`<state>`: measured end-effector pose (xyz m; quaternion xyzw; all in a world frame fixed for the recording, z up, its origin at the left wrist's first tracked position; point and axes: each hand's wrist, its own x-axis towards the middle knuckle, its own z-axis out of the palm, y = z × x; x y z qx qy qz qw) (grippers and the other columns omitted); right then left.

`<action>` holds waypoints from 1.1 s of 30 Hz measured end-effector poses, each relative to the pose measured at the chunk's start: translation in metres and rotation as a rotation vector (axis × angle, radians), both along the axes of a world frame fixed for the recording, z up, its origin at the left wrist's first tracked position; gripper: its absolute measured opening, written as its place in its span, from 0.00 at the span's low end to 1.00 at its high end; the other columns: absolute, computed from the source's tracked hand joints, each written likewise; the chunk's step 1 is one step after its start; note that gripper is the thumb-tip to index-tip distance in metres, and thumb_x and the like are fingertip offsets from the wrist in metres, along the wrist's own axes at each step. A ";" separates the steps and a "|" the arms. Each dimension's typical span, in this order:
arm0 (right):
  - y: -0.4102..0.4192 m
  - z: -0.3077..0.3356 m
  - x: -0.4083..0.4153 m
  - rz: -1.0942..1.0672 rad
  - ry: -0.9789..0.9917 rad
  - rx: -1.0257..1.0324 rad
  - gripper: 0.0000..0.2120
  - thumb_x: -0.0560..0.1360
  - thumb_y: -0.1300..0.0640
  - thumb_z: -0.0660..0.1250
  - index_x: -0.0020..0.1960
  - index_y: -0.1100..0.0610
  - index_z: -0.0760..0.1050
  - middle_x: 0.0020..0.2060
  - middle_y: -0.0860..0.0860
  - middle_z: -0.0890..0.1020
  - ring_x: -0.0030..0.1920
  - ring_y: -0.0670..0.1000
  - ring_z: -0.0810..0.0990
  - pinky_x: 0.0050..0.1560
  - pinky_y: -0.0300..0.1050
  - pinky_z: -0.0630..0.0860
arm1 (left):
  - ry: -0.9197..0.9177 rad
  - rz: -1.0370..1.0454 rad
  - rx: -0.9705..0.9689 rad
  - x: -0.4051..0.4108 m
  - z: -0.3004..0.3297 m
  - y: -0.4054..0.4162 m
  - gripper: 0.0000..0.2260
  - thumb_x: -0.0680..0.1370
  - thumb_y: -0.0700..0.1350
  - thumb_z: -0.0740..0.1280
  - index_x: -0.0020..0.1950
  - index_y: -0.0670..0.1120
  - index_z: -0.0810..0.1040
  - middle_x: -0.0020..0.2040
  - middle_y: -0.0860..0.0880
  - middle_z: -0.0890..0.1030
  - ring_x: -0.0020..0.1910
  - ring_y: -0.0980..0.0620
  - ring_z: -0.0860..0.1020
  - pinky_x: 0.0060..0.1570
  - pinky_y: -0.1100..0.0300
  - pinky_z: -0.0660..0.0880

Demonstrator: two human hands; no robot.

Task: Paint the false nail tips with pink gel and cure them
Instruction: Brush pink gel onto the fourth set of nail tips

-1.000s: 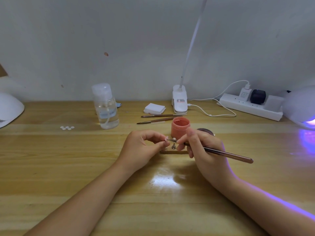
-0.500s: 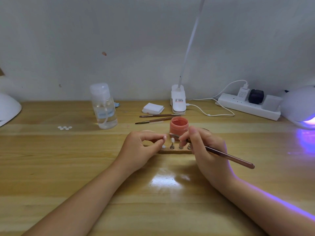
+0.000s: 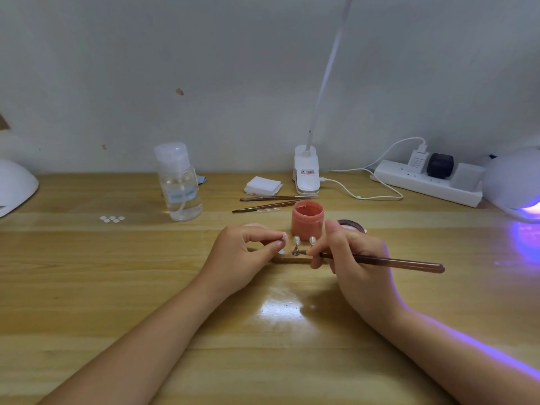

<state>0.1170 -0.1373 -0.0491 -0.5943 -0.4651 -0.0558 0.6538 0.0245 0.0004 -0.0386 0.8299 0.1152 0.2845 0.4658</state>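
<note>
Brush (image 3: pixel 380 261) lowered beside open pink-gel jar (image 3: pixel 307 220).

wooden table (image 3: pixel 87 287); pink gel pot (image 3: pixel 307 219), bottle (image 3: pixel 178 182), power strip (image 3: pixel 426 182), two brushes (image 3: pixel 271 201)

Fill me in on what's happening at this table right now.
A person is working on false nail tips standing on a small wooden holder. The right hand holds a brush, its tip at the holder. The left hand pinches something small beside the tips. An open pink gel jar stands just behind; a curing lamp glows purple at right.
</note>
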 end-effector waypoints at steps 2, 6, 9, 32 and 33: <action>0.001 0.002 -0.001 0.008 -0.019 0.007 0.16 0.77 0.61 0.57 0.34 0.60 0.78 0.26 0.46 0.77 0.27 0.39 0.74 0.32 0.27 0.66 | 0.001 0.004 0.003 0.000 0.000 0.000 0.10 0.71 0.37 0.71 0.44 0.53 0.81 0.39 0.54 0.82 0.41 0.59 0.79 0.42 0.61 0.75; 0.005 0.004 -0.001 -0.014 -0.107 -0.038 0.15 0.77 0.62 0.58 0.35 0.60 0.78 0.24 0.38 0.74 0.30 0.37 0.75 0.35 0.25 0.66 | -0.001 -0.003 0.005 0.001 0.000 -0.001 0.12 0.71 0.37 0.71 0.41 0.55 0.81 0.38 0.55 0.82 0.40 0.60 0.79 0.42 0.63 0.75; 0.004 0.000 0.002 0.003 -0.044 -0.010 0.17 0.77 0.60 0.58 0.34 0.63 0.79 0.25 0.44 0.76 0.28 0.39 0.75 0.34 0.27 0.66 | 0.003 -0.001 -0.002 0.001 0.000 0.000 0.11 0.71 0.37 0.71 0.43 0.54 0.81 0.38 0.54 0.82 0.40 0.60 0.79 0.41 0.63 0.75; 0.005 0.002 0.000 0.019 -0.040 -0.013 0.15 0.78 0.60 0.58 0.36 0.59 0.77 0.25 0.41 0.75 0.27 0.38 0.74 0.33 0.26 0.65 | -0.002 -0.013 0.001 0.001 0.001 0.000 0.11 0.71 0.36 0.71 0.41 0.53 0.82 0.38 0.54 0.82 0.38 0.64 0.79 0.39 0.71 0.74; 0.004 0.001 0.001 0.023 -0.022 -0.009 0.16 0.78 0.60 0.58 0.35 0.60 0.78 0.25 0.42 0.75 0.26 0.38 0.74 0.32 0.26 0.65 | 0.000 -0.011 0.000 0.000 0.000 0.000 0.11 0.71 0.36 0.71 0.41 0.53 0.82 0.38 0.54 0.82 0.38 0.64 0.79 0.39 0.71 0.74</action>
